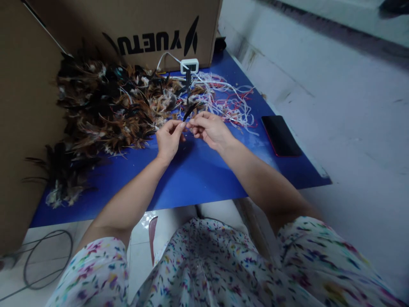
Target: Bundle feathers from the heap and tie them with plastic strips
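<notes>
Over the blue table (204, 179), my two hands meet at the fingertips. Thumb and fingers of my left hand (169, 138) pinch the base of a dark feather (189, 111) that points up and to the right. My right hand (211, 129) is closed in a pinch just beside it; what its fingertips hold is too small to make out. Behind my left hand spreads a large pile of brown and black feathers (108, 106). White and red strings (230, 100) lie tangled behind my right hand.
A black phone with a red edge (281, 135) lies at the right. A small white device (189, 66) stands before a cardboard box (153, 25) at the back. Dark feather bunches (65, 170) lie at the left front. A pale wall (335, 94) borders the table's right side.
</notes>
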`<state>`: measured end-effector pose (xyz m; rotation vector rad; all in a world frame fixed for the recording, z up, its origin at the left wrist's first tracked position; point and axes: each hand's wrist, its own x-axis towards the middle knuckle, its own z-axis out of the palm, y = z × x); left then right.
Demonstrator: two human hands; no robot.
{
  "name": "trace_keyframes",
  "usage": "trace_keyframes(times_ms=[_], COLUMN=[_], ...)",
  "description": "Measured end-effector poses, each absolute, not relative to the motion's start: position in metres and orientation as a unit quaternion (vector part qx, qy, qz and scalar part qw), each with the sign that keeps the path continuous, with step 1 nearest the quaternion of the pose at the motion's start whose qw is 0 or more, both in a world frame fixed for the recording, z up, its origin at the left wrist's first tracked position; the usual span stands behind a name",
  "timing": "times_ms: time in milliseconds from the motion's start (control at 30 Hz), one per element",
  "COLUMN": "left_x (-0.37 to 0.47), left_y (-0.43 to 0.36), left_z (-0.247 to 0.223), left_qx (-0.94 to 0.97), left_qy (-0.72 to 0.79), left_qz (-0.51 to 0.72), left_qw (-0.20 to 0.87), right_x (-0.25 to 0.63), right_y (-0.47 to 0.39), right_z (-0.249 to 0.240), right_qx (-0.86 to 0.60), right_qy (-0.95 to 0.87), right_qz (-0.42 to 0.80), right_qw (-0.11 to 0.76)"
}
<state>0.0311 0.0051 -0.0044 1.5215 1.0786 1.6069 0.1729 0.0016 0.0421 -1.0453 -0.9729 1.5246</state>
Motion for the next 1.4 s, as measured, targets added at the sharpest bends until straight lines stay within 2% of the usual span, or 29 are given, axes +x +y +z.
trace_keyframes(times_ms=[300,533,633,733,800,900,1000,1100,1300,1400], left_x=[0.030,0.029,0.029,0.029,0.029,0.028,0.028,0.029,0.030,0.030], left_y=[0.003,0.005,0.008,0.011,0.012,0.013,0.012,0.011,0.009,0.008], left_z=[-0.005,-0.006,-0.007,-0.007,-0.007,-0.005,-0.001,0.002,0.005,0.006], left_qx=[0.616,0.607,0.583,0.553,0.532,0.504,0.477,0.454,0.420,0.406], left_qy=[0.429,0.425,0.430,0.429,0.428,0.429,0.432,0.433,0.441,0.445], left_qz=[0.598,0.604,0.610,0.619,0.623,0.624,0.627,0.630,0.617,0.602], left_qw=[0.280,0.293,0.322,0.356,0.381,0.415,0.439,0.457,0.498,0.525], right_x=[0.170,0.167,0.174,0.188,0.199,0.210,0.209,0.204,0.195,0.194], right_y=[-0.002,-0.006,0.001,0.014,0.024,0.030,0.027,0.024,0.021,0.019], right_z=[0.045,0.046,0.044,0.038,0.032,0.026,0.024,0.024,0.021,0.022], right_qx=[-0.419,-0.412,-0.413,-0.467,-0.512,-0.577,-0.603,-0.596,-0.584,-0.579], right_qy=[-0.358,-0.371,-0.442,-0.539,-0.605,-0.684,-0.736,-0.771,-0.797,-0.803], right_qz=[0.664,0.663,0.611,0.481,0.373,0.250,0.188,0.154,0.121,0.114], right_qw=[0.505,0.503,0.510,0.509,0.482,0.369,0.242,0.161,0.091,0.084])
